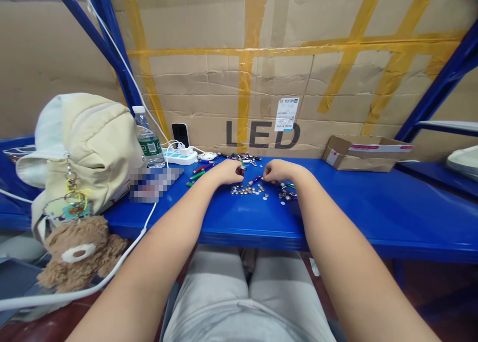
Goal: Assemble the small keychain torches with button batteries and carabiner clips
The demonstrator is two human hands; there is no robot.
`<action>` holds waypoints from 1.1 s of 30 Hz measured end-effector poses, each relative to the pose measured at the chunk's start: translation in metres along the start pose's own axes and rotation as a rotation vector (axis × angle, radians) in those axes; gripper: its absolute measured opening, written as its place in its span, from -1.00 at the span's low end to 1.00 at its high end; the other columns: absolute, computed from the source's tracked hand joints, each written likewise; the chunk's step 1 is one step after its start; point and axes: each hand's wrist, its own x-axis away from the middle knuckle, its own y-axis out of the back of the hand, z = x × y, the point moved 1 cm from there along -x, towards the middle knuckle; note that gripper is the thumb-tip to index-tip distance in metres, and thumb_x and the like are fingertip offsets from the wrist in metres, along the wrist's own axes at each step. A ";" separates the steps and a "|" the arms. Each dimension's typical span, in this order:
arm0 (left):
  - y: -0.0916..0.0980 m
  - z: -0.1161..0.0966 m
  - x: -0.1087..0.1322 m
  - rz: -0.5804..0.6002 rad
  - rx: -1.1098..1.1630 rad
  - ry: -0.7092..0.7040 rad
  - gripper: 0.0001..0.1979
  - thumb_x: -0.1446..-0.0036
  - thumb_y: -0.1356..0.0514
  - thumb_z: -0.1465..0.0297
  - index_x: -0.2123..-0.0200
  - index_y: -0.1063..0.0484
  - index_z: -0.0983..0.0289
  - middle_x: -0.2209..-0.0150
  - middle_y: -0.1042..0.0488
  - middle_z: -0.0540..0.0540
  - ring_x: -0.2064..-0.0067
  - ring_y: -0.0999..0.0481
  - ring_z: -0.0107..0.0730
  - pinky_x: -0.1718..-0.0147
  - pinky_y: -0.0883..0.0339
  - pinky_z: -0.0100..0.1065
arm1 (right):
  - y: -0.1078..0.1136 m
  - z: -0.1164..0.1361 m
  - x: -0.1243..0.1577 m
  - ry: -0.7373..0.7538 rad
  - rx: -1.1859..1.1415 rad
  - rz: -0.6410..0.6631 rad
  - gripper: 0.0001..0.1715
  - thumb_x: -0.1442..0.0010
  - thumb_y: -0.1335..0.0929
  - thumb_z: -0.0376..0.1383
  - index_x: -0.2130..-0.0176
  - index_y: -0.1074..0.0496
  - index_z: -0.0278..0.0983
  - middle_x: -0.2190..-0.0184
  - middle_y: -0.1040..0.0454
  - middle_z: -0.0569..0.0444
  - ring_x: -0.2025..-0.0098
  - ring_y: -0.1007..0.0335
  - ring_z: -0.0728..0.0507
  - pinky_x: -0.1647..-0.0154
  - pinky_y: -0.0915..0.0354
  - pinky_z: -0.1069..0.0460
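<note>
Above the blue tabletop, my left hand (229,171) is closed with curled fingers; something small and dark red shows at its fingertips, too little of it to name. My right hand (279,171) is closed in a pinch near the end of a purple metal tube (255,180), and what its fingertips hold is hidden. The tube lies between both hands and looks like a mini flashlight. Small round silvery button cells (245,189) lie scattered below it. More small metal parts (287,194) sit beneath my right hand. Several coloured tubes (201,171) are spread left of my left hand.
Behind stands a large taped cardboard sheet (209,93). Left are a cream backpack (93,148) with a teddy bear (80,252), a water bottle (150,145), a power strip (179,156) and a phone (180,134). An open cardboard box (362,155) is right. A white cable (149,215) crosses the table edge.
</note>
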 end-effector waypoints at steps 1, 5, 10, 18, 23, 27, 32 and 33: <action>0.000 0.000 0.000 0.000 -0.001 -0.002 -0.80 0.12 -0.14 0.39 0.34 -0.40 0.28 0.27 -0.51 0.10 0.28 -0.46 -0.32 0.35 -0.27 -0.40 | 0.000 0.000 -0.001 0.015 -0.021 -0.010 -0.93 0.11 -0.34 -0.35 0.49 -0.43 -0.30 0.55 -0.44 0.09 0.54 -0.30 -0.01 0.54 -0.19 0.11; 0.000 0.000 0.000 -0.003 -0.012 -0.002 -0.81 0.11 -0.14 0.38 0.35 -0.40 0.29 0.29 -0.51 0.10 0.29 -0.45 -0.32 0.36 -0.26 -0.40 | 0.000 0.000 -0.004 0.076 -0.053 -0.098 -0.90 0.09 -0.33 -0.37 0.45 -0.45 -0.30 0.56 -0.43 0.11 0.56 -0.28 0.01 0.56 -0.17 0.13; 0.000 0.000 0.000 -0.004 -0.017 0.002 -0.82 0.08 -0.13 0.37 0.35 -0.40 0.28 0.30 -0.51 0.08 0.31 -0.45 -0.35 0.38 -0.26 -0.41 | 0.001 -0.003 -0.005 0.018 0.015 -0.146 -0.88 0.08 -0.36 -0.38 0.43 -0.49 -0.30 0.54 -0.47 0.10 0.51 -0.33 -0.01 0.51 -0.19 0.13; -0.002 0.003 -0.001 -0.005 -0.009 -0.003 -0.82 0.09 -0.15 0.37 0.34 -0.41 0.27 0.29 -0.51 0.08 0.31 -0.45 -0.33 0.37 -0.26 -0.40 | -0.004 -0.007 -0.012 0.076 0.055 -0.096 -0.79 0.05 -0.40 -0.29 0.32 -0.54 -0.24 0.33 -0.54 0.11 0.30 -0.41 -0.07 0.29 -0.25 0.11; 0.000 0.000 0.000 -0.011 -0.019 0.003 -0.81 0.08 -0.14 0.37 0.34 -0.41 0.28 0.29 -0.52 0.09 0.31 -0.46 -0.33 0.37 -0.26 -0.41 | -0.003 0.000 -0.008 0.099 0.000 -0.132 -0.80 0.04 -0.37 -0.27 0.35 -0.53 -0.29 0.41 -0.52 0.07 0.39 -0.37 -0.06 0.39 -0.22 0.11; 0.001 -0.002 0.002 -0.008 -0.023 -0.001 -0.82 0.08 -0.13 0.38 0.35 -0.42 0.29 0.31 -0.52 0.10 0.32 -0.46 -0.32 0.40 -0.26 -0.40 | 0.000 0.018 -0.001 0.286 -0.185 -0.315 -0.71 -0.02 -0.33 -0.21 0.27 -0.49 -0.32 0.42 -0.49 0.06 0.43 -0.30 -0.03 0.42 -0.19 0.10; 0.000 -0.003 0.002 0.008 -0.014 -0.030 -0.85 0.11 -0.12 0.43 0.41 -0.43 0.29 0.37 -0.52 0.08 0.36 -0.45 -0.35 0.42 -0.22 -0.42 | -0.007 0.035 -0.004 0.368 -0.229 -0.377 -0.69 -0.05 -0.32 -0.21 0.24 -0.48 -0.35 0.51 -0.39 0.12 0.47 -0.19 0.01 0.45 -0.09 0.10; 0.000 -0.003 0.001 0.008 -0.016 -0.036 -0.86 0.11 -0.11 0.43 0.42 -0.43 0.29 0.38 -0.52 0.08 0.37 -0.45 -0.35 0.43 -0.22 -0.41 | -0.009 0.037 -0.005 0.365 -0.222 -0.381 -0.69 -0.05 -0.32 -0.21 0.24 -0.48 -0.35 0.54 -0.36 0.14 0.49 -0.16 0.02 0.46 -0.07 0.10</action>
